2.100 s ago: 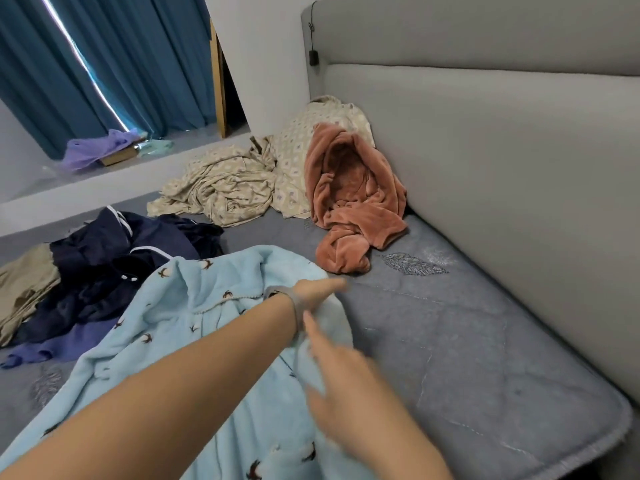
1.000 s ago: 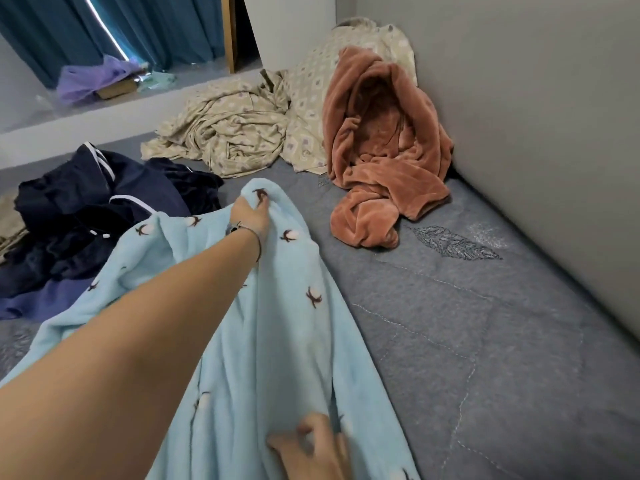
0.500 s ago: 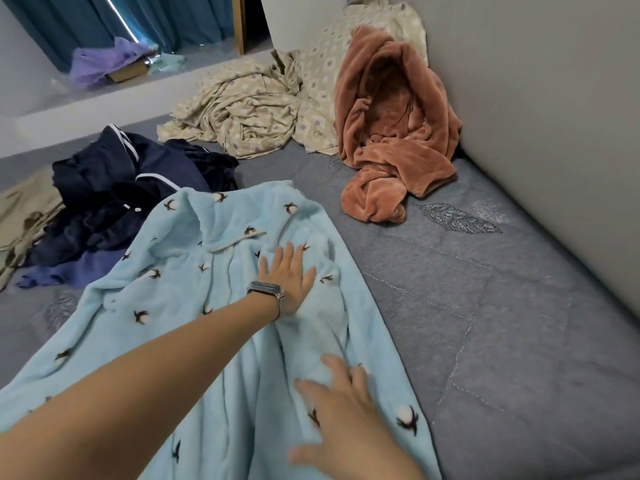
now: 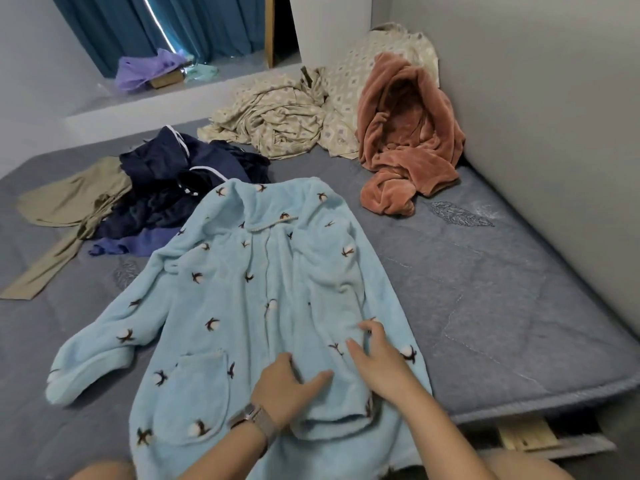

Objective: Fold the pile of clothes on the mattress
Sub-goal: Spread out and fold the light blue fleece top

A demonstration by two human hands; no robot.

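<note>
Blue fleece robe (image 4: 242,306) lies flat on the mattress (image 4: 485,289), both hands, left hand (image 4: 287,389) and right hand (image 4: 377,362), pressing it with loose fingers, apparently smoothing it for folding.

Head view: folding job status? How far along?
Early. Nothing looks folded yet. In hand: the light blue fleece top lies spread front-up on the mattress, its right sleeve folded across the front; left hand and right hand rest on it near the hem. Left: the navy pile, olive garment, patterned cream fabric and rust fleece, all still crumpled.
</note>
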